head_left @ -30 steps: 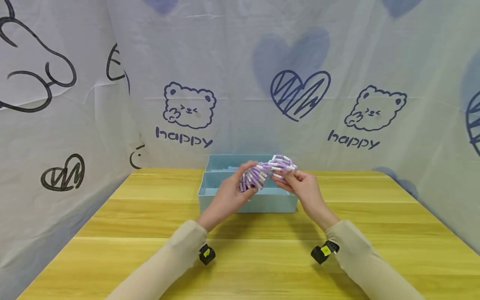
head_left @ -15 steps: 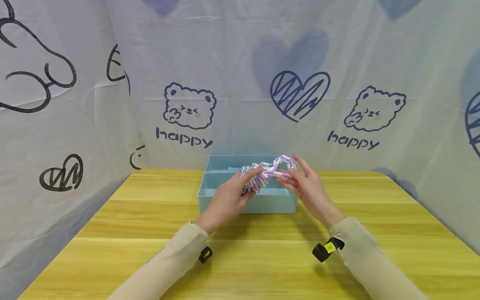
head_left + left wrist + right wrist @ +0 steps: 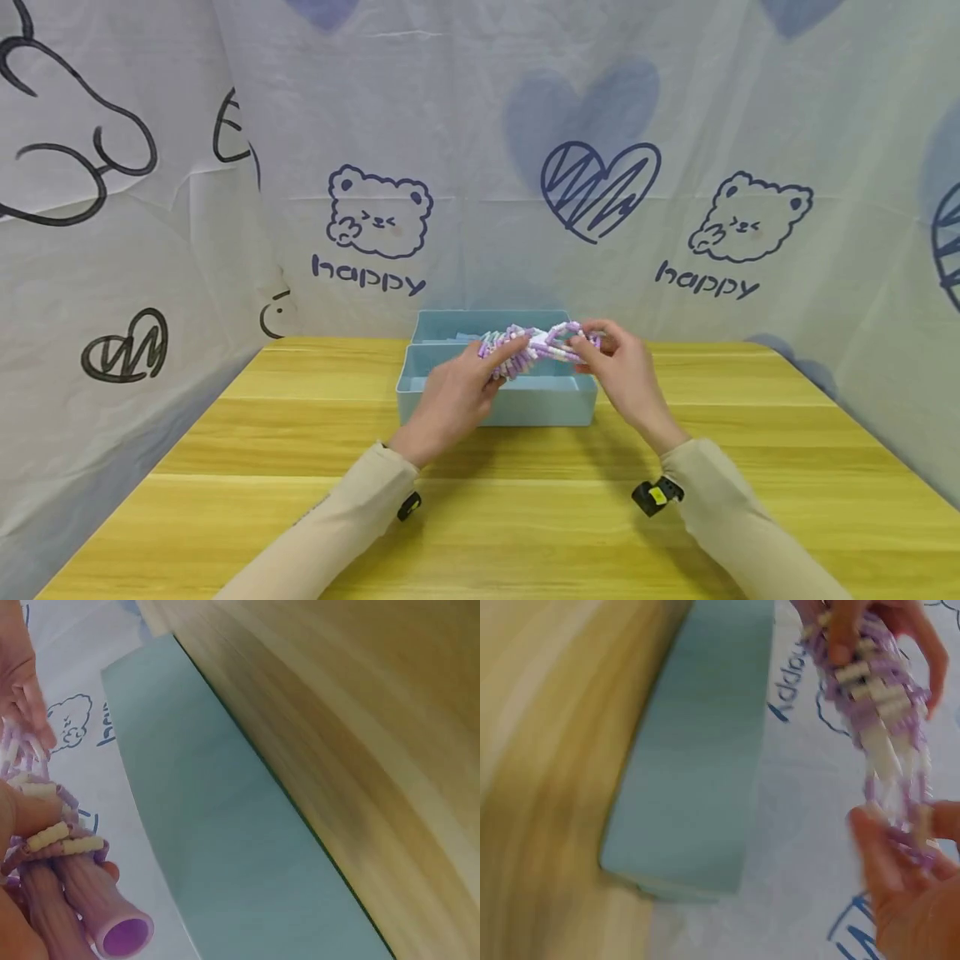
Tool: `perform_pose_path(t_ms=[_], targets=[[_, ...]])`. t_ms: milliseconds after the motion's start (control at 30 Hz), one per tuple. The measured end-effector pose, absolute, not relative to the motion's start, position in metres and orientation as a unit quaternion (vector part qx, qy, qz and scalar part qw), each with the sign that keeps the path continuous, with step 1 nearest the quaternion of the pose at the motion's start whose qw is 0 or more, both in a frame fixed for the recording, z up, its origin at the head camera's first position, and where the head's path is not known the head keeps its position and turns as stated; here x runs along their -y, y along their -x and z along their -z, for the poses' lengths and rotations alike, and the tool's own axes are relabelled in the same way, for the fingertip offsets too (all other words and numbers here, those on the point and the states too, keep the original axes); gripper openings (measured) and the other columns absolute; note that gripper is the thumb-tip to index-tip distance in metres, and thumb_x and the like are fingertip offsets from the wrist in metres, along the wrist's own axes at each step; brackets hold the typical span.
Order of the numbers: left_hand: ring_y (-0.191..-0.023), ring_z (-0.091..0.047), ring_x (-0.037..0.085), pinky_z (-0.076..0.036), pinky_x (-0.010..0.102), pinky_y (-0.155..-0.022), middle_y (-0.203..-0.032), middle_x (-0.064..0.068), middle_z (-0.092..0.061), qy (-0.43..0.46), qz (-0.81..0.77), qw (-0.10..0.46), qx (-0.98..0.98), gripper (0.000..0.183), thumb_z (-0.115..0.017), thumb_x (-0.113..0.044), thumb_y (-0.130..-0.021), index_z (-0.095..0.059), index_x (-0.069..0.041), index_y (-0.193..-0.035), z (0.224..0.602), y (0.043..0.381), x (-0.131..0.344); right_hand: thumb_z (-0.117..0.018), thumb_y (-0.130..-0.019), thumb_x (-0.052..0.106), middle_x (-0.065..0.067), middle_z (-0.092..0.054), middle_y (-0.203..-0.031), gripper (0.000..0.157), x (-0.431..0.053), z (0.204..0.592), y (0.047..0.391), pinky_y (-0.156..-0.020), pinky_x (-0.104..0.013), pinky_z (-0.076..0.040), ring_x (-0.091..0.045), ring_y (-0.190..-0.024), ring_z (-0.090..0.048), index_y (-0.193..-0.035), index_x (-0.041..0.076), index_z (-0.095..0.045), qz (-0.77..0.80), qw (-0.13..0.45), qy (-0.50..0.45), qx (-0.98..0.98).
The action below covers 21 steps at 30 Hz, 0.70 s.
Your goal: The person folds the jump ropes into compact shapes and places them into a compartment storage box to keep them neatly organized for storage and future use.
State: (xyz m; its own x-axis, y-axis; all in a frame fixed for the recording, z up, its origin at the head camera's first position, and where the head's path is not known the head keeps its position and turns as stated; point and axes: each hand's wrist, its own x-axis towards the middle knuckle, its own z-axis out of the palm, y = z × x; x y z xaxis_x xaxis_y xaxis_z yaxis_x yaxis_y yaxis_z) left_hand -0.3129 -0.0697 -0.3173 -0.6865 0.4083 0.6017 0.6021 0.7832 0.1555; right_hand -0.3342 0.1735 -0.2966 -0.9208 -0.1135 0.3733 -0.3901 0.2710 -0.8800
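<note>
A beaded jump rope [image 3: 551, 350] in purple and white is folded into a bundle over the blue box [image 3: 540, 410]. My left hand [image 3: 450, 404] grips the thick middle of the bundle, with a finger laid across the beads. Two purple handles [image 3: 105, 911], one with a hollow end facing the camera, stick out below that hand in the left wrist view. At the bundle's right end, my right hand [image 3: 630, 379] pinches the loose loop of beads between thumb and fingers. In the right wrist view the beaded strands [image 3: 885, 697] run between both hands.
The pale blue box has two compartments, and some light blue pieces [image 3: 467, 337] show in the rear one. It stands on a wood-grain table [image 3: 300, 433] near the back edge. A printed white cloth [image 3: 480, 250] hangs behind and at the sides.
My right hand loosened its fingers from the loop, then took it again slightly farther right and lower. My left hand has turned a little, its finger now lying over the bundle.
</note>
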Motion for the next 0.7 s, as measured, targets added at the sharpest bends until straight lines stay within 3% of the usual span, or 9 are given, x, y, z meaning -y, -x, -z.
perform_pose_path(t_ms=[167,333,467,600,700], targets=[[-0.054,-0.040,0.014,-0.037,0.022,-0.046,-0.089,0.004,-0.052,0.276,0.126,0.309,0.901,0.075,-0.073,-0.005,-0.087,-0.044,-0.040,-0.147,0.316,0.313,0.073,-0.062,-0.098,0.027,-0.010,-0.053,-0.113,0.027,-0.184,0.291,0.337,-0.085,-0.035,-0.047,-0.023,-0.103,-0.052,-0.104,0.001,-0.066,-0.507,0.148,-0.162,0.834],[-0.064,-0.044,0.017,-0.036,0.025,-0.051,-0.096,0.007,-0.054,0.296,0.040,0.315,0.901,0.081,-0.069,0.003,-0.083,-0.044,-0.043,-0.146,0.317,0.314,0.074,-0.061,-0.097,0.021,-0.003,-0.055,-0.088,0.027,-0.187,0.283,0.333,-0.073,-0.026,-0.043,-0.018,-0.082,-0.049,-0.096,-0.006,-0.061,-0.612,0.086,-0.142,0.773],[-0.068,-0.047,0.022,-0.036,0.028,-0.053,-0.102,0.010,-0.054,0.303,-0.026,0.338,0.891,0.084,-0.064,0.007,-0.082,-0.045,-0.046,-0.144,0.317,0.316,0.075,-0.061,-0.098,0.027,-0.003,-0.053,-0.080,0.031,-0.193,0.274,0.329,-0.068,-0.026,-0.042,-0.016,-0.073,-0.047,-0.091,-0.003,-0.061,-0.617,0.068,-0.146,0.770],[-0.068,-0.048,0.022,-0.036,0.029,-0.054,-0.101,0.009,-0.055,0.292,-0.030,0.337,0.895,0.082,-0.062,0.007,-0.084,-0.045,-0.047,-0.143,0.319,0.318,0.078,-0.056,-0.101,0.024,-0.009,-0.055,-0.086,0.030,-0.199,0.268,0.328,-0.073,-0.026,-0.052,-0.018,-0.077,-0.058,-0.091,-0.004,-0.057,-0.631,0.033,-0.170,0.756],[-0.064,-0.047,0.019,-0.037,0.028,-0.051,-0.097,0.007,-0.054,0.283,0.035,0.303,0.909,0.079,-0.066,0.003,-0.085,-0.044,-0.044,-0.145,0.317,0.317,0.077,-0.049,-0.103,0.019,-0.016,-0.058,-0.098,0.029,-0.197,0.269,0.329,-0.084,-0.035,-0.054,-0.025,-0.091,-0.066,-0.092,-0.007,-0.055,-0.661,-0.003,-0.172,0.730]])
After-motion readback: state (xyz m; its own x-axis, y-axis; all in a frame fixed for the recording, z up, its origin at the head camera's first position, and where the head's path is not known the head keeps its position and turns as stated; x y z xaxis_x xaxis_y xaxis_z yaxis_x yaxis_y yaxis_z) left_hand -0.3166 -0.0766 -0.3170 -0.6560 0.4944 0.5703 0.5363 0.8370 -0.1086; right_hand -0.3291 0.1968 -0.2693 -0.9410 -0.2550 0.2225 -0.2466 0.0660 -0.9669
